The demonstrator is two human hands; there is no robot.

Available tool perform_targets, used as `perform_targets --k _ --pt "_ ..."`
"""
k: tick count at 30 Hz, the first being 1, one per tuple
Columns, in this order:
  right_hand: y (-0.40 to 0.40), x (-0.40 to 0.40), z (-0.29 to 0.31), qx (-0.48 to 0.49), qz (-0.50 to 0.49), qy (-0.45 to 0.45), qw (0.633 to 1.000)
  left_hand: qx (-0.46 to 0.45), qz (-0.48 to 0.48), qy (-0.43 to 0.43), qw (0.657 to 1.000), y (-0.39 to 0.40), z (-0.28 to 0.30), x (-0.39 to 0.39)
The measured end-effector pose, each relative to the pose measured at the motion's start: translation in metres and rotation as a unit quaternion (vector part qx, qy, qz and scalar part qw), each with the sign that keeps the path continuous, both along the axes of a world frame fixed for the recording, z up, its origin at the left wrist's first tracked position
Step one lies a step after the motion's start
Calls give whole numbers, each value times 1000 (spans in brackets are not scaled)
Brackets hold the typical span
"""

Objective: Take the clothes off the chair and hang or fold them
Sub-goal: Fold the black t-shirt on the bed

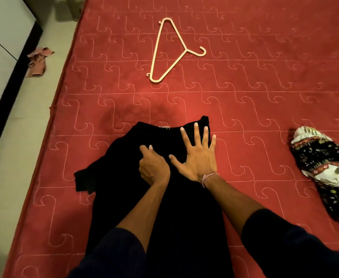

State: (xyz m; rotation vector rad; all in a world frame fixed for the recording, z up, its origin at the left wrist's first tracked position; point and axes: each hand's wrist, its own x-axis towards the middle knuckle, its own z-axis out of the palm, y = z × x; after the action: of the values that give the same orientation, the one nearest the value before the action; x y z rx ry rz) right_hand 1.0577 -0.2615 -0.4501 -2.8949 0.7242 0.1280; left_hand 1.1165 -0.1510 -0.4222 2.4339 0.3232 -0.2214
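Garment (124,167) lies flat on mattress (244,97), near edge, centre. Both hands on top of it: right hand (198,157) flat on its far-right part, left hand (153,167) just left of it, almost touching at the thumb. Hanger (172,51) lies on mattress well beyond garment, apart from it. Patterned cloth (329,169) on mattress at right edge of view, apart from garment. Floor (34,117) left of mattress; crumpled rag (37,61) on floor, beside cabinet (2,47) at far left.
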Motion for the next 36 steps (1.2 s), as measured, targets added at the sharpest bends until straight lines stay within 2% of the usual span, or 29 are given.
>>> perform_targets --k 4,6,8,11,12,14,15,16,17,19,20,22,26,29,32,34,36 --pt "0 2 7 29 -6 -8 1000 -67 -2 -14 998 9 5 0" --pt "6 -6 17 75 0 -92 993 -80 -7 -22 997 12 10 2" --pt "18 -18 34 199 -26 -204 958 -102 -32 -38 994 11 16 5" --pt "32 -27 51 404 -127 -259 868 -148 -111 -47 982 -1 29 9" --pt "32 -27 54 472 -163 -268 824 -173 -150 -38 973 -9 32 9" --pt "24 -23 60 607 -245 -286 700 -231 -219 17 948 -26 37 7" --pt "18 -21 61 641 -281 -284 655 -247 -243 44 937 -33 39 5" --pt "9 -20 59 646 -309 -271 643 -243 -261 47 933 -38 39 3" --pt "1 -21 57 622 -324 -255 665 -220 -277 28 935 -41 39 0" --pt "-12 -24 41 539 -336 -233 736 -142 -315 -34 938 -39 33 -6" --pt "-17 -26 34 511 -339 -227 756 -102 -345 -59 931 -37 28 -10" --pt "-21 -29 26 466 -340 -224 785 -25 -420 -111 901 -29 16 -20" --pt "-25 -40 28 318 -298 -233 869 101 -524 -182 826 -19 -10 -33" --pt "-21 -43 30 221 -247 -234 914 138 -546 -170 809 -14 -23 -34" --pt "-14 -44 20 68 -176 -157 969 142 -551 -169 805 -10 -31 -34" --pt "-12 -47 8 -3 -118 -118 986 147 -557 -165 800 -8 -35 -32" --pt "-12 -49 0 -25 -107 -105 988 157 -568 -156 793 -6 -37 -30"
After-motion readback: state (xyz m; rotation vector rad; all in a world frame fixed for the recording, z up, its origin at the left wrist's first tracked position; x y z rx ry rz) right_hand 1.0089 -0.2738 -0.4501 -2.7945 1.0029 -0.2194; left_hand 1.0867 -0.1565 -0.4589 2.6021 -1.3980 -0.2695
